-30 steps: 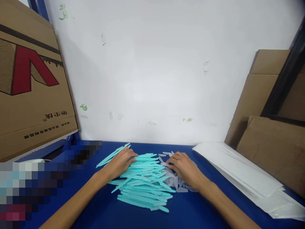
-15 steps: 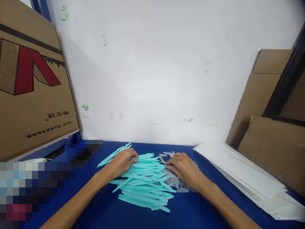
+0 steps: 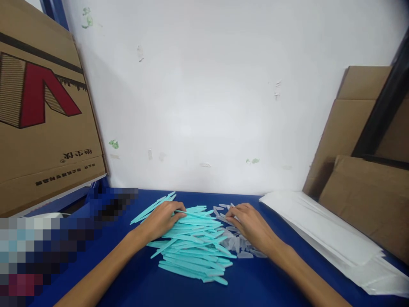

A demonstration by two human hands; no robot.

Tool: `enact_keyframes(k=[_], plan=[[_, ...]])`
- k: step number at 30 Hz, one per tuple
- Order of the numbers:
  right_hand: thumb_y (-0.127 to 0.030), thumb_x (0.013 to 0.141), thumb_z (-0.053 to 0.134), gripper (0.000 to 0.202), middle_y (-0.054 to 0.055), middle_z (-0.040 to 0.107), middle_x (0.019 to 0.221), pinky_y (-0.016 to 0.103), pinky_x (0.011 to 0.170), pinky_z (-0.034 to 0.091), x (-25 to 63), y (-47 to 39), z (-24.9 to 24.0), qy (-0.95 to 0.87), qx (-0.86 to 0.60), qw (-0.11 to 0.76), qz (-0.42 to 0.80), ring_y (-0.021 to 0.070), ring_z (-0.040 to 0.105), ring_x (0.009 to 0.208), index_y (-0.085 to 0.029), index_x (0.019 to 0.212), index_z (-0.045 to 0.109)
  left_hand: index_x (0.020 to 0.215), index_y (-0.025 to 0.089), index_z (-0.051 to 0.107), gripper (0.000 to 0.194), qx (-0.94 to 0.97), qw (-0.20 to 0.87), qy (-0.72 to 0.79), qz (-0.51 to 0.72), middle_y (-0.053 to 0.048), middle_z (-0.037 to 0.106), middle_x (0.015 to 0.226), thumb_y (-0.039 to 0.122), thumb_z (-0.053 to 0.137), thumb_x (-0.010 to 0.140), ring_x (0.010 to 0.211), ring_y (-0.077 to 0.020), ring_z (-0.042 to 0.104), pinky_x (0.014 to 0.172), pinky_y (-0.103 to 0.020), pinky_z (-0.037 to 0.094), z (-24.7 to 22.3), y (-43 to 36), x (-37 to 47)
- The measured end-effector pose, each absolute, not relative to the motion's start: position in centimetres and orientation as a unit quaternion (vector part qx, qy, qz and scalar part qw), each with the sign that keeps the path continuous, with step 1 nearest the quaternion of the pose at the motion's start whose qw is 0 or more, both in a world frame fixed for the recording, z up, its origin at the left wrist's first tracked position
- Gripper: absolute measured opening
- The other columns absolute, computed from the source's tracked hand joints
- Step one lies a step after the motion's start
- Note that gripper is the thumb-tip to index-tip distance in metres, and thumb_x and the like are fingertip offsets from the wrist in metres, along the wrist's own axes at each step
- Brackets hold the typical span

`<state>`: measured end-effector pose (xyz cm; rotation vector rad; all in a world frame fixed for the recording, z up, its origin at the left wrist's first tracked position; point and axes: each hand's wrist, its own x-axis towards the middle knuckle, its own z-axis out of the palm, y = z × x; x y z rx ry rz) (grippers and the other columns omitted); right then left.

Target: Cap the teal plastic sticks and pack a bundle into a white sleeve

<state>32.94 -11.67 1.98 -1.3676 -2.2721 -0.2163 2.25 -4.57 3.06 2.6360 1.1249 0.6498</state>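
My left hand [image 3: 166,218] is closed in a pinch on a thin turquoise eyebrow razor [image 3: 181,211], which lies almost level over the pile. Below and beside it, many more turquoise eyebrow razors [image 3: 194,245] are heaped with their ends mostly left and right. My right hand [image 3: 247,221] is at the heap of small clear plastic blade caps [image 3: 234,244], thumb and fingers closed together. A clear cap appears to be at its fingertips, though the fingers partly hide it. The two hands are apart, each on its own side.
Several turquoise razors [image 3: 153,208] lie in a separate group at the back left of the blue table [image 3: 255,281]. White sheets or bags [image 3: 322,234] lie at the right. Cardboard boxes [image 3: 41,149] flank the left, folded cardboard [image 3: 367,196] the right; a white wall [image 3: 204,106] stands behind.
My right hand has drawn its fingers together and risen slightly from the clear caps, uncovering more of them. My left hand keeps its hold on the razor, nearly unmoved.
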Motion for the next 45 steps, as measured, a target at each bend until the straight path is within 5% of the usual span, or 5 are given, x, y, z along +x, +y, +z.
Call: enact_keyframes(k=[6,10,17,45], plan=[[-0.028,0.101,0.050,0.019,0.004,0.074,0.092,0.034,0.080,0.045,32.5,-12.0,2.1,-0.838,-0.460,0.282,-0.083,0.0192,0.066,0.085,-0.022,0.097,0.068,0.105,0.026,0.064,0.030,0.874,0.076,0.405,0.257,-0.002,0.070,0.104,0.044,0.040,0.101,0.095,-0.0222,0.063,0.089,-0.033,0.043,3.2,-4.8,2.4],[-0.029,0.098,0.057,0.017,0.004,0.075,0.093,0.034,0.078,0.046,32.5,-12.0,2.1,-0.834,-0.458,0.291,-0.101,0.0202,0.066,0.086,-0.022,0.107,0.070,0.104,0.025,0.062,0.034,0.866,0.074,0.420,0.263,0.001,0.069,0.084,0.047,0.036,0.102,0.081,-0.0200,0.062,0.097,-0.037,0.039,3.5,-5.0,2.8],[-0.031,0.098,0.056,0.018,0.004,0.075,0.094,0.035,0.076,0.046,32.2,-12.1,1.8,-0.809,-0.485,0.314,-0.107,0.0198,0.066,0.086,-0.024,0.100,0.073,0.099,0.023,0.062,0.031,0.879,0.092,0.384,0.266,0.000,0.068,0.085,0.041,0.038,0.102,0.082,-0.0200,0.059,0.079,-0.032,0.042,4.4,-6.4,3.4],[-0.030,0.100,0.052,0.023,0.007,0.076,0.091,0.037,0.081,0.053,31.3,-12.5,1.3,-0.838,-0.398,0.361,-0.093,0.0203,0.068,0.085,-0.022,0.106,0.073,0.102,0.023,0.063,0.029,0.892,0.089,0.355,0.266,-0.003,0.068,0.089,0.039,0.039,0.102,0.085,-0.0220,0.059,0.079,-0.034,0.044,4.3,-7.8,4.3]])
